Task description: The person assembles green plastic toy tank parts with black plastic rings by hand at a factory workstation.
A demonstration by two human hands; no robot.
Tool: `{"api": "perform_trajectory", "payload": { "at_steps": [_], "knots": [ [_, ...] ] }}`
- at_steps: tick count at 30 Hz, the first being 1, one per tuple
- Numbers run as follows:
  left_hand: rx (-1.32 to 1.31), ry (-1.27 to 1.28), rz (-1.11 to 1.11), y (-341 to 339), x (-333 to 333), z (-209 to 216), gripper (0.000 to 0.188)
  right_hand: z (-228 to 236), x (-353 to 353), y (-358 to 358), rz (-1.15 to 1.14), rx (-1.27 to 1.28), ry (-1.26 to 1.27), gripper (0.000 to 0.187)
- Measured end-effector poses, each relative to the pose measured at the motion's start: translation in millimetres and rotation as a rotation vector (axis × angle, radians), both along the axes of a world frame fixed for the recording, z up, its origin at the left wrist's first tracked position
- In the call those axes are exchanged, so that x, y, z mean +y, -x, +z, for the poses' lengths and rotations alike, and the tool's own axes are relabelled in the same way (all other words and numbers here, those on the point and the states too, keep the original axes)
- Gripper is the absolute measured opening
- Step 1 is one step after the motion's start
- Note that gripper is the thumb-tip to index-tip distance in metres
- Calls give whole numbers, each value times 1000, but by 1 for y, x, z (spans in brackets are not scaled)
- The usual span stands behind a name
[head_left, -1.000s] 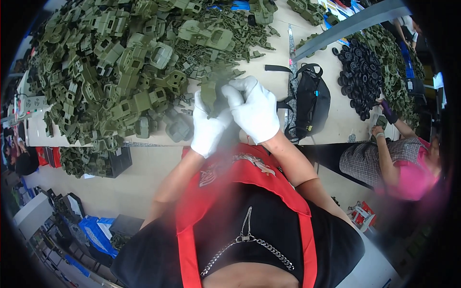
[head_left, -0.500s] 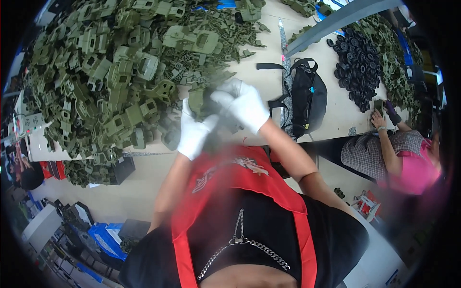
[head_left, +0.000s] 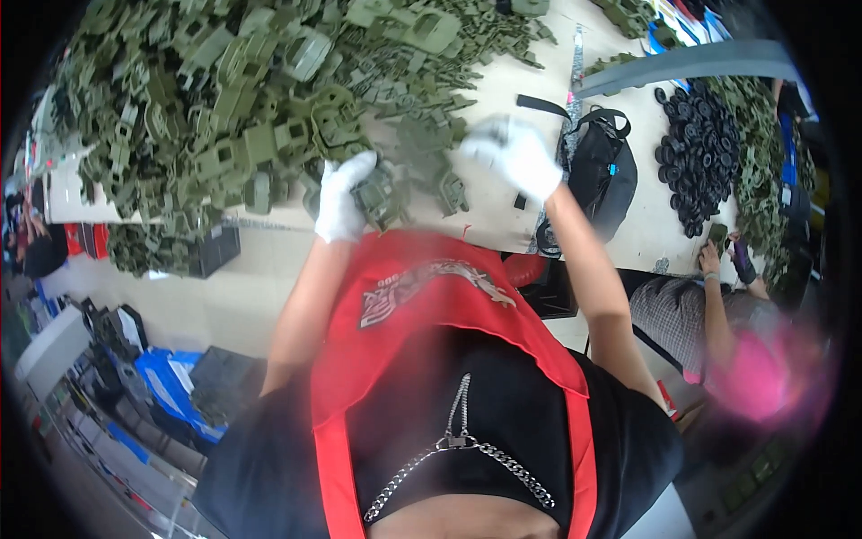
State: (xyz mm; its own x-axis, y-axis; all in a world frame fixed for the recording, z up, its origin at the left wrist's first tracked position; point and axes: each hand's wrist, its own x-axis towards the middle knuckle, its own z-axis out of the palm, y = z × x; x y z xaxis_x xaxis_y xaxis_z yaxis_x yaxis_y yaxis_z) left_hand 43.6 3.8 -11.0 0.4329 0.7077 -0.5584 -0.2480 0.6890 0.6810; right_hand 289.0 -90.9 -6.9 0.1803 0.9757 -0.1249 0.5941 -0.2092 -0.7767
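My white-gloved left hand [head_left: 343, 199] is closed on an olive-green plastic toy vehicle part [head_left: 384, 192] at the table's near edge. My right hand [head_left: 521, 160], also gloved in white, is raised over the table to the right, apart from that part. Its fingers are bent together and slightly blurred; anything between them is hidden. Between the hands lie more green plastic parts [head_left: 433, 154], partly blurred. A large heap of green vehicle parts [head_left: 215, 117] covers the table's left side, with smaller green pieces [head_left: 395, 76] along its right flank.
A black backpack [head_left: 600, 180] lies right of my right hand. Farther right are a pile of black toy wheels [head_left: 699, 153] and another green heap [head_left: 761, 171]. A grey bar [head_left: 682, 65] crosses above the table. At the right, a person [head_left: 718, 314] handles a green part.
My right hand has moved right, away from my left hand and the green part. The left hand keeps hold, slightly lower. The whole view has shifted.
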Motion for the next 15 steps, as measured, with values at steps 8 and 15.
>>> {"api": "perform_trajectory", "payload": {
  "at_steps": [8, 15],
  "knots": [
    [104, -291, 1, 5, -40, 15, 21, 79, -16, 106, -115, -37, 360, 27],
    [36, -344, -50, 29, -57, 15, 10, 74, -41, 141, -45, -322, 175, 27]
  ]
}}
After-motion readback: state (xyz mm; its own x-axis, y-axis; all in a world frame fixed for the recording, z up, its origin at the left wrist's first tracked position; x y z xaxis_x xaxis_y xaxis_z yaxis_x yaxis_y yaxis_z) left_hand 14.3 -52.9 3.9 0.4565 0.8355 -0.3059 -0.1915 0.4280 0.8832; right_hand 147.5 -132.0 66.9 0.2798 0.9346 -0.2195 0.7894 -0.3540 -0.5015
